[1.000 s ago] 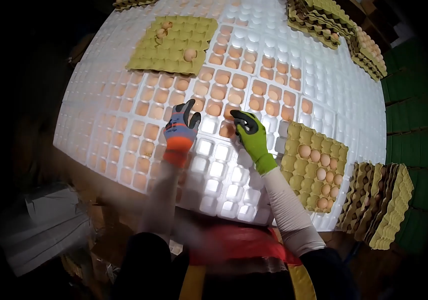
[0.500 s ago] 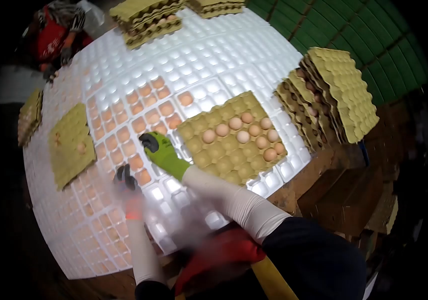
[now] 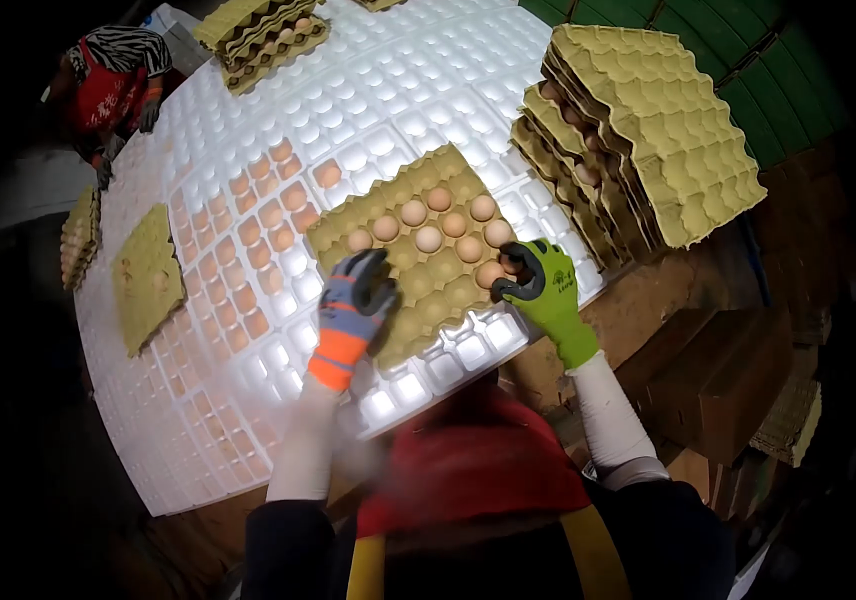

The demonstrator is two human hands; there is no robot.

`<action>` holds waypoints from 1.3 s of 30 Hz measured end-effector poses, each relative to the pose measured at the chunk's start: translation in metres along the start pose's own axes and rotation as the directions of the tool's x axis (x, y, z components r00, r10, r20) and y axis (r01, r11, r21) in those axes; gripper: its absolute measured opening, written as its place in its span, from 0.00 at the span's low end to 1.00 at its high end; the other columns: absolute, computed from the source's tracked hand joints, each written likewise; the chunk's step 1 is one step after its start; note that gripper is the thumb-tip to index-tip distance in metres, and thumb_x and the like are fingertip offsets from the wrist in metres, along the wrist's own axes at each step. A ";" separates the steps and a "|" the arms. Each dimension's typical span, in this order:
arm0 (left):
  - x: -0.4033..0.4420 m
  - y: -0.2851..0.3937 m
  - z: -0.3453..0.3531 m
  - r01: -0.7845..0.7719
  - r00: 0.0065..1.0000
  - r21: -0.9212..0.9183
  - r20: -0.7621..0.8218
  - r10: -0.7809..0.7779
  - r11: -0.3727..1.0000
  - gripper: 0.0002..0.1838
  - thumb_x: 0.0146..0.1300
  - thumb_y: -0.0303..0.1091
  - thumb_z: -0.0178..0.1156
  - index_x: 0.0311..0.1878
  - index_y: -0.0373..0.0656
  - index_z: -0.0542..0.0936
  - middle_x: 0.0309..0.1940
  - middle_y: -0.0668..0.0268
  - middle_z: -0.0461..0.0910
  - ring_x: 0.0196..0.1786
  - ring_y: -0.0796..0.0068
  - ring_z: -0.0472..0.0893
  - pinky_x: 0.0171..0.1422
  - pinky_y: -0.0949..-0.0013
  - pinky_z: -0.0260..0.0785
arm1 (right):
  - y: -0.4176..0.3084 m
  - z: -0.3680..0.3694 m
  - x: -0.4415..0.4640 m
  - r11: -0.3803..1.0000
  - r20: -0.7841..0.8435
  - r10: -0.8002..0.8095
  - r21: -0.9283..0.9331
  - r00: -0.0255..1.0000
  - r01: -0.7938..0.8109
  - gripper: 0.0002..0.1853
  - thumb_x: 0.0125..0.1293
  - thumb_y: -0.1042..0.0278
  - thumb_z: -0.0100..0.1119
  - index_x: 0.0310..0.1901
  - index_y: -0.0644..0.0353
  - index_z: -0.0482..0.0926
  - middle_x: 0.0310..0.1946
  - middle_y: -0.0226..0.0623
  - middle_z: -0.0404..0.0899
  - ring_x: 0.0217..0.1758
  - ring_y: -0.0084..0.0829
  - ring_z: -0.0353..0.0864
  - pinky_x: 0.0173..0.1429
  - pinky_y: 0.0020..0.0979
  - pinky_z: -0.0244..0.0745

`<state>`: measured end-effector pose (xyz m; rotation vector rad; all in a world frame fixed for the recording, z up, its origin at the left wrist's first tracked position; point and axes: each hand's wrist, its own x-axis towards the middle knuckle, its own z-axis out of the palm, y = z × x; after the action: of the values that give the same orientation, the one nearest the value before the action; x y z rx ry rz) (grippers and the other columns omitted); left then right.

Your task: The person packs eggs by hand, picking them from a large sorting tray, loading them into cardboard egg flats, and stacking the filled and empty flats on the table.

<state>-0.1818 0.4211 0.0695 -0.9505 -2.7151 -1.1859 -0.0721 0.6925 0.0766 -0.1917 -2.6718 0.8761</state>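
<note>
- In came the right hand, thumb and fingers curled round an egg at the right edge of the egg tray; whether gripped, impossible to tell!
- Left hand, half-open, gripping nothing visible, over the left edge!
- That tray lay across white moulded trays.

The right hand partly hides an egg — its grip unclear.
</note>
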 end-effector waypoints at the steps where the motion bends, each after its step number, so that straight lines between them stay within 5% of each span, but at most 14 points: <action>1: 0.011 0.007 0.018 -0.051 0.998 0.120 0.030 0.048 0.992 0.26 0.56 0.34 0.68 0.59 0.47 0.79 0.56 0.58 0.77 0.56 0.55 0.77 0.59 0.59 0.71 | 0.000 -0.004 0.005 0.999 0.031 -0.032 -0.028 0.999 0.033 0.24 0.43 0.61 0.73 0.47 0.52 0.82 0.34 0.34 0.78 0.39 0.41 0.77 0.45 0.42 0.71; 4: 0.050 0.023 0.054 -0.100 0.994 0.310 0.066 0.084 0.945 0.28 0.53 0.41 0.68 0.60 0.49 0.77 0.54 0.58 0.78 0.55 0.52 0.76 0.57 0.54 0.71 | 0.030 0.024 0.005 0.884 0.155 -0.309 -0.316 0.938 0.344 0.25 0.43 0.61 0.74 0.47 0.52 0.81 0.38 0.35 0.77 0.39 0.40 0.76 0.43 0.40 0.71; 8: 0.074 0.025 0.077 0.015 0.959 0.503 0.237 -0.154 0.864 0.29 0.51 0.41 0.69 0.59 0.48 0.76 0.52 0.59 0.77 0.53 0.52 0.76 0.54 0.52 0.71 | 0.028 -0.012 0.013 0.979 0.219 -0.177 0.142 0.960 0.148 0.22 0.51 0.68 0.75 0.47 0.55 0.77 0.43 0.33 0.77 0.43 0.32 0.78 0.44 0.34 0.75; 10: 0.067 0.019 0.070 0.048 0.971 0.451 0.189 -0.147 0.891 0.27 0.54 0.42 0.68 0.58 0.49 0.76 0.48 0.59 0.79 0.49 0.56 0.78 0.53 0.56 0.73 | 0.050 -0.009 -0.007 0.708 0.100 0.092 0.693 0.991 -0.136 0.33 0.47 0.72 0.78 0.56 0.58 0.74 0.50 0.32 0.76 0.47 0.27 0.78 0.50 0.30 0.77; 12: 0.057 0.006 0.060 0.154 0.987 -0.109 -0.022 -0.158 0.982 0.23 0.56 0.39 0.66 0.56 0.47 0.77 0.42 0.60 0.80 0.44 0.62 0.80 0.52 0.62 0.74 | 0.059 -0.016 -0.011 0.566 0.176 0.261 0.768 0.949 -0.299 0.34 0.46 0.72 0.78 0.57 0.60 0.74 0.52 0.34 0.75 0.49 0.29 0.77 0.53 0.32 0.75; 14: 0.046 0.006 0.059 0.417 0.870 -0.851 0.273 -0.410 0.318 0.18 0.52 0.37 0.70 0.47 0.44 0.81 0.39 0.62 0.77 0.43 0.64 0.78 0.51 0.64 0.72 | 0.061 -0.019 0.000 0.921 0.107 -0.011 0.389 0.994 -0.032 0.33 0.45 0.72 0.76 0.57 0.55 0.76 0.52 0.40 0.74 0.54 0.39 0.76 0.58 0.35 0.74; 17: 0.049 0.042 0.074 0.060 0.996 -0.064 0.072 -0.055 0.996 0.23 0.50 0.40 0.69 0.51 0.46 0.79 0.46 0.56 0.77 0.49 0.56 0.78 0.52 0.57 0.74 | 0.065 0.005 0.003 0.975 0.235 -0.078 -0.183 0.969 0.123 0.32 0.45 0.69 0.74 0.57 0.51 0.77 0.51 0.43 0.75 0.54 0.46 0.75 0.57 0.38 0.74; 20: 0.057 0.065 0.099 0.024 0.977 0.360 0.191 -0.098 0.933 0.21 0.54 0.44 0.68 0.48 0.47 0.78 0.45 0.57 0.76 0.48 0.55 0.79 0.47 0.54 0.74 | 0.058 -0.016 0.012 0.994 0.264 0.061 0.067 0.963 -0.082 0.26 0.50 0.71 0.72 0.53 0.52 0.76 0.48 0.41 0.78 0.44 0.41 0.79 0.45 0.34 0.78; 23: 0.055 0.058 0.113 0.088 0.978 0.277 0.156 -0.135 0.957 0.17 0.57 0.44 0.65 0.46 0.49 0.77 0.45 0.58 0.77 0.44 0.53 0.80 0.44 0.51 0.72 | 0.106 -0.004 -0.004 0.277 0.544 0.335 0.724 0.769 -0.632 0.29 0.57 0.73 0.72 0.60 0.56 0.70 0.50 0.32 0.75 0.41 0.20 0.76 0.38 0.23 0.74; 28: 0.042 0.057 0.107 -0.003 0.995 0.294 0.099 -0.027 0.956 0.18 0.56 0.44 0.66 0.47 0.50 0.76 0.47 0.58 0.77 0.44 0.54 0.80 0.42 0.53 0.73 | 0.055 0.000 0.036 0.504 0.341 0.127 0.787 0.931 -0.357 0.33 0.56 0.77 0.65 0.65 0.53 0.70 0.54 0.31 0.74 0.51 0.24 0.76 0.51 0.25 0.75; 29: 0.045 0.053 0.114 -0.084 0.996 0.338 0.056 0.069 0.937 0.18 0.55 0.44 0.67 0.47 0.50 0.76 0.48 0.58 0.76 0.44 0.54 0.80 0.42 0.53 0.73 | 0.049 0.000 0.034 0.719 0.290 0.170 0.617 0.942 -0.320 0.30 0.55 0.74 0.65 0.63 0.50 0.74 0.54 0.34 0.75 0.54 0.31 0.77 0.54 0.29 0.76; 30: 0.049 0.056 0.118 -0.022 0.988 0.388 0.151 -0.040 0.921 0.19 0.53 0.44 0.68 0.46 0.49 0.76 0.48 0.56 0.75 0.47 0.55 0.80 0.42 0.54 0.74 | 0.063 0.019 0.037 0.991 0.053 -0.096 0.103 0.994 0.090 0.25 0.58 0.71 0.61 0.60 0.48 0.77 0.53 0.40 0.74 0.52 0.39 0.78 0.53 0.35 0.76; 34: 0.056 0.055 0.145 -0.046 0.998 0.556 0.070 0.009 0.830 0.18 0.52 0.40 0.69 0.43 0.47 0.75 0.45 0.56 0.75 0.44 0.54 0.81 0.42 0.53 0.74 | 0.071 0.053 0.049 0.834 0.167 -0.303 -0.429 0.938 0.346 0.23 0.64 0.66 0.56 0.62 0.52 0.74 0.57 0.48 0.72 0.52 0.49 0.77 0.47 0.44 0.76; 39: 0.039 0.047 0.092 0.102 0.994 -0.286 -0.014 -0.110 0.953 0.26 0.53 0.39 0.71 0.54 0.42 0.77 0.40 0.62 0.82 0.37 0.68 0.81 0.41 0.63 0.74 | 0.052 0.022 0.063 0.980 0.398 0.012 -0.186 0.917 0.067 0.26 0.55 0.66 0.66 0.57 0.58 0.71 0.55 0.44 0.73 0.54 0.45 0.76 0.48 0.45 0.74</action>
<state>-0.1689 0.5281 0.0454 -0.8089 -2.6488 -1.6329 -0.1372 0.7361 0.0458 -0.0188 -3.1342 0.7015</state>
